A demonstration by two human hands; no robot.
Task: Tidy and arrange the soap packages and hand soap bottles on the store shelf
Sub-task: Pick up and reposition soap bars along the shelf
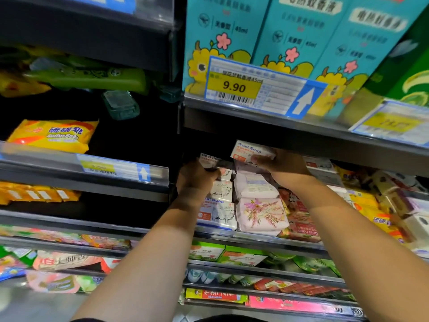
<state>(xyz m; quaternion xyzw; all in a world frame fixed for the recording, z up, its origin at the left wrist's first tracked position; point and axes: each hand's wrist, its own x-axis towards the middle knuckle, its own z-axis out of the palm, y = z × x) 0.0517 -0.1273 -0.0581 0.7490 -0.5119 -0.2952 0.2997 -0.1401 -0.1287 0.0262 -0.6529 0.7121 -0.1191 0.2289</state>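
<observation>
My right hand (282, 165) grips a white Goat Soap package (249, 151), held up above the stacked soaps on the middle shelf. My left hand (197, 176) grips another white Goat Soap package (210, 160) at the left end of the same shelf. Below the hands lie more Goat Soap packages (218, 213), a pink floral soap package (262, 213) and a white soap package (255, 185). Red soap packages (300, 225) lie to the right of these.
The shelf above (301, 131) hangs low over both hands, with a 9.90 price tag (234, 87) and turquoise boxes (290, 36). A yellow Sulfur Soap pack (55, 135) sits on the left bay. Yellow and white packs (380, 212) crowd the right. Lower shelves hold more goods.
</observation>
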